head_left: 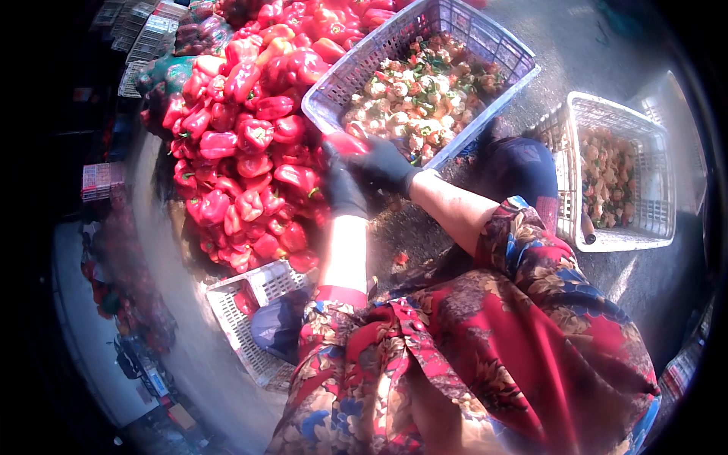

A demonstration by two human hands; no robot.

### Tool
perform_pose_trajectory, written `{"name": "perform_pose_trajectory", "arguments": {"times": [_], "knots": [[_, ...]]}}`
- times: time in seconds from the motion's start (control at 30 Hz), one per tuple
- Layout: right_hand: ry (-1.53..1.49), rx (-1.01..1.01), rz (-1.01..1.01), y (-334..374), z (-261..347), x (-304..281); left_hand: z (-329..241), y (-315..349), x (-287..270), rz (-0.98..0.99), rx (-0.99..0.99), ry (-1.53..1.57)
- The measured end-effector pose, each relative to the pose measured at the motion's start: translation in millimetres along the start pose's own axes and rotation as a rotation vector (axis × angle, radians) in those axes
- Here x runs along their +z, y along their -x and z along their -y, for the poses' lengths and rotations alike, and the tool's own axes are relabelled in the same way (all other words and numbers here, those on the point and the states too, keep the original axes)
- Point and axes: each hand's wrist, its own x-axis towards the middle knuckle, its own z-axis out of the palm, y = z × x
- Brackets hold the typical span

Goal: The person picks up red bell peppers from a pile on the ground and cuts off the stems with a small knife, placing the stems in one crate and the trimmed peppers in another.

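Note:
Both my hands wear black gloves and meet at a red bell pepper by the near corner of a blue-grey plastic crate. My left hand is closed around the pepper's left side. Against its right side, my right hand is closed too, and whatever its fingers hold is hidden. Cut pepper cores, pale with seeds and green stems, lie in the crate. To the left rises a large heap of red bell peppers, right beside my left hand.
A white crate with more pepper cores stands at the right, a brown handle at its near side. Below the heap sits a white perforated crate holding some red pieces. Filled net bags lie behind the heap.

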Motion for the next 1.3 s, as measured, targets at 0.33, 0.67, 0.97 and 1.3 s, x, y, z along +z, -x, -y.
{"name": "perform_pose_trajectory", "arguments": {"times": [0.33,0.67,0.97,1.3], "knots": [[-0.411,0.262,0.202,-7.2,-2.2,-11.7,12.5,-32.6,-20.5,0.164,-0.01,0.157],[-0.454,0.237,0.215,-25.6,-10.9,-19.3,17.2,-51.7,-52.9,1.026,-0.398,0.633],[-0.051,0.198,0.251,-16.4,26.0,-35.5,31.6,-83.5,-67.6,0.762,-0.377,0.542],[0.193,-0.112,-0.175,-8.4,12.2,-22.2,17.5,-76.0,-61.9,0.657,-0.522,0.599]]}}
